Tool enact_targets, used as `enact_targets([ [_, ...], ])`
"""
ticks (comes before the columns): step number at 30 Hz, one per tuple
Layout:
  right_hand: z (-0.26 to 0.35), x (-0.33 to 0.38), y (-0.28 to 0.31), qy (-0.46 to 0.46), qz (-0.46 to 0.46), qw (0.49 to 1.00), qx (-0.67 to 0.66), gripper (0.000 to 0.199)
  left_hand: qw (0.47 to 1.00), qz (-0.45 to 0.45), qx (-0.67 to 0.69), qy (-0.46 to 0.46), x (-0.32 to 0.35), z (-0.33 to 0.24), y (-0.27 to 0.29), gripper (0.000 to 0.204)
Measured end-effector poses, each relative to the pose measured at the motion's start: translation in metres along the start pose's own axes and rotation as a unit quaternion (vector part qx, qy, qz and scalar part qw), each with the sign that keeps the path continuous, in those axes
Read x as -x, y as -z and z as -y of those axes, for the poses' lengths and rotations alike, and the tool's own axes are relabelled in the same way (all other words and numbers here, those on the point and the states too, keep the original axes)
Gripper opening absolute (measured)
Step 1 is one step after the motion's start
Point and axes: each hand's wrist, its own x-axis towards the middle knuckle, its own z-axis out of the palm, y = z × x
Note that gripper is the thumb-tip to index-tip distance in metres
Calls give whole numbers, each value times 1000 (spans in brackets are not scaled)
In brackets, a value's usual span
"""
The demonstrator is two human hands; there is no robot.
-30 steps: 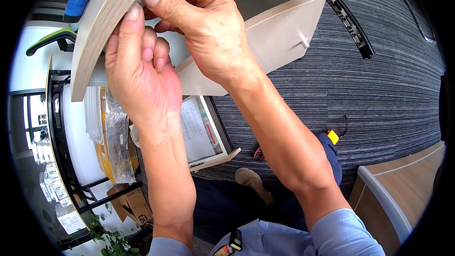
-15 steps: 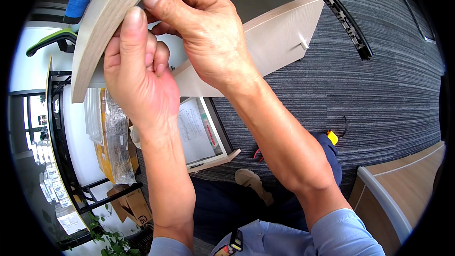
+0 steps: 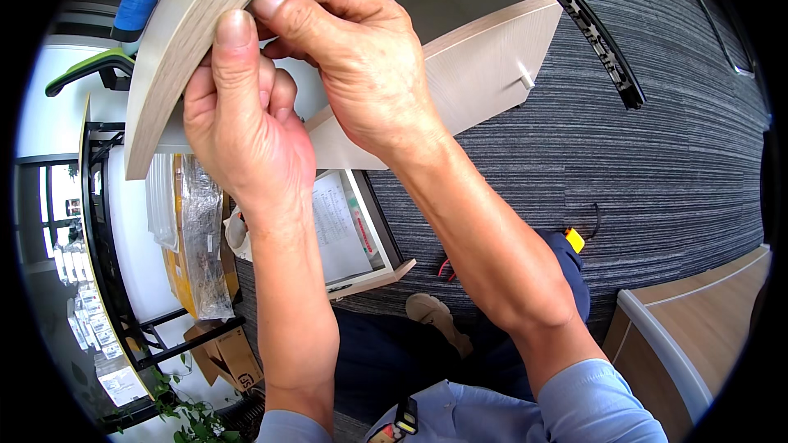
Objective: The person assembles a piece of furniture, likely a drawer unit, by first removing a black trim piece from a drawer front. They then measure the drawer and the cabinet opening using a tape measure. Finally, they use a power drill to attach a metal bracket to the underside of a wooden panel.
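Both of my hands work close together at the edge of a pale wood panel (image 3: 164, 74) in the upper left. My left hand (image 3: 254, 115) has its fingers curled and its thumb upright against the panel's edge; whatever it grips is hidden. Just right of it, my right hand (image 3: 361, 66) pinches thumb and forefinger at the panel's inner side. A small greyish bit shows at those fingertips, too little to name. Behind the hands is a pale wood cabinet (image 3: 484, 57) with a grey interior and a small light peg on its face.
A black slide rail (image 3: 591, 33) juts out at the upper right. Below the hands, an open drawer (image 3: 394, 275) holds a paper sheet. A wrapped carton (image 3: 201, 238) stands left. A yellow object (image 3: 574, 239) is beside my leg; a wooden cabinet (image 3: 698, 320) is lower right.
Both hands and the panel appear shifted very slightly right and down in the picture. The hands keep nearly the same grip.
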Motion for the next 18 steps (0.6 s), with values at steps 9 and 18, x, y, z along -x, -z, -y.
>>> enact_targets([
  [9,5,-1,-1,6,-13,1000,-19,23,1000,-9,15,15,2,-3,-5,19],
  [18,23,-1,-3,-11,-9,997,70,18,996,-72,31,42,6,-14,-16,17],
])
